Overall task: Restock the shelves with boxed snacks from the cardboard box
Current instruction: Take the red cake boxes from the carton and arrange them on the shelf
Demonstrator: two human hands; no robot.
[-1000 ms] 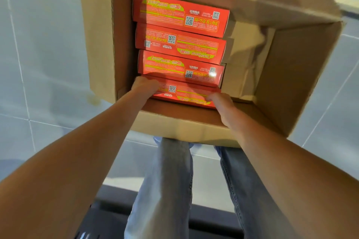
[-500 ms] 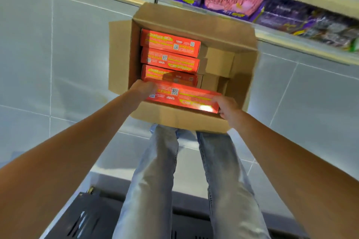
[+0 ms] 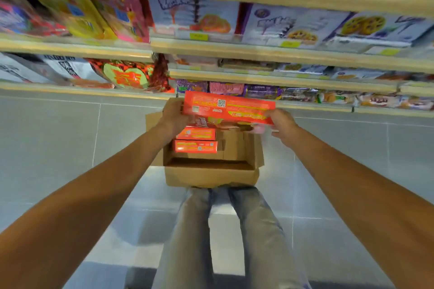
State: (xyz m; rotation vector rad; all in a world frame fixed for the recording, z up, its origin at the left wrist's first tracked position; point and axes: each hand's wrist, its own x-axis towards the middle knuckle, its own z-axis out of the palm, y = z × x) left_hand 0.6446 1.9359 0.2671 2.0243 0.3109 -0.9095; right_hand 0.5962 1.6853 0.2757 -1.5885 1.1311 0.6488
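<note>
Above an open cardboard box (image 3: 211, 175) on the tiled floor (image 3: 70, 148), a person's left hand (image 3: 172, 117) and right hand (image 3: 283, 126) grip opposite ends of a red snack box (image 3: 229, 108), holding it clear of the carton's rim. Two more red boxes (image 3: 196, 139) lie flat against the carton's left wall, its right side bare. Beyond the carton's far edge, shelves (image 3: 258, 54) carry blurred packaged snacks. Jeans-clad legs (image 3: 223, 230) stand at the carton's near edge.
</note>
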